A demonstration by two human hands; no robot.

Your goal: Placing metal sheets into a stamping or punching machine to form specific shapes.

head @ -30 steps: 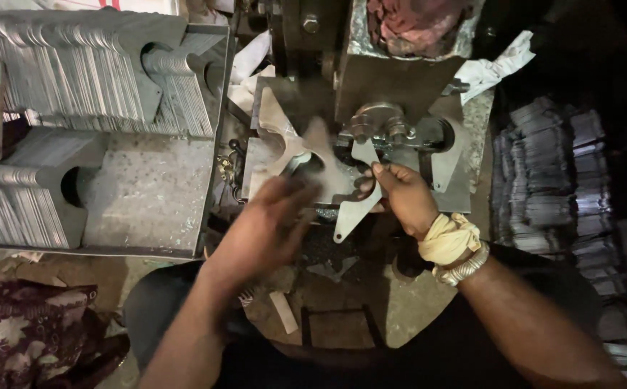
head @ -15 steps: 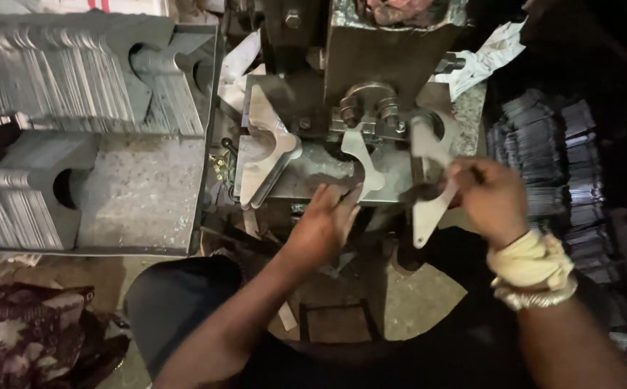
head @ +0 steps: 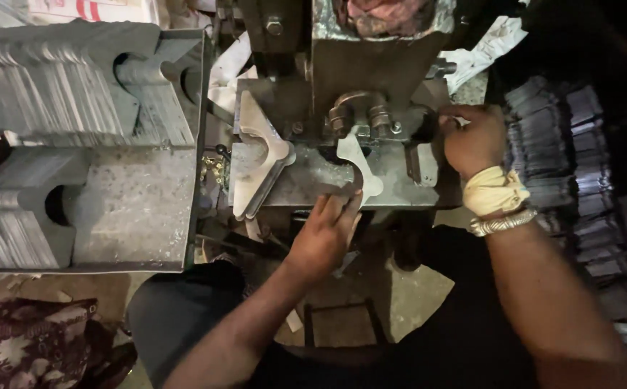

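Now, at the press:
Left hand: the left hand (head: 324,234) lies flat at the front of the press bed (head: 306,184), its fingers (head: 342,209) stretched out and pressing on the lower end of a blank (head: 360,169); they pin it rather than wrap it.
Blank: a pale flat metal piece with a curved notch, lying on the bed just under the die (head: 360,119), its top edge tucked toward the tooling.
Right hand: the right hand (head: 475,140) is clenched at the right side of the press, at the bed's edge; what it grips is hidden by the knuckles, so I cannot tell. A cloth wrap (head: 493,191) and a bangle (head: 504,223) sit on that wrist.
Spare blanks: two or three more (head: 259,162) lean on the bed's left side, well apart from the one in hand.
Tray: the tray (head: 130,216) to the left holds rows of stacked pieces (head: 47,79), with a bare patch at its near right.
Right side: dark stacks (head: 587,166) of similar pieces, dimly lit.
Step, as I judge it: seating the blank under the die, before a stroke.
Next move calls for: the blank set square against its stops, and the left fingers drawn off the bed before the die comes down.
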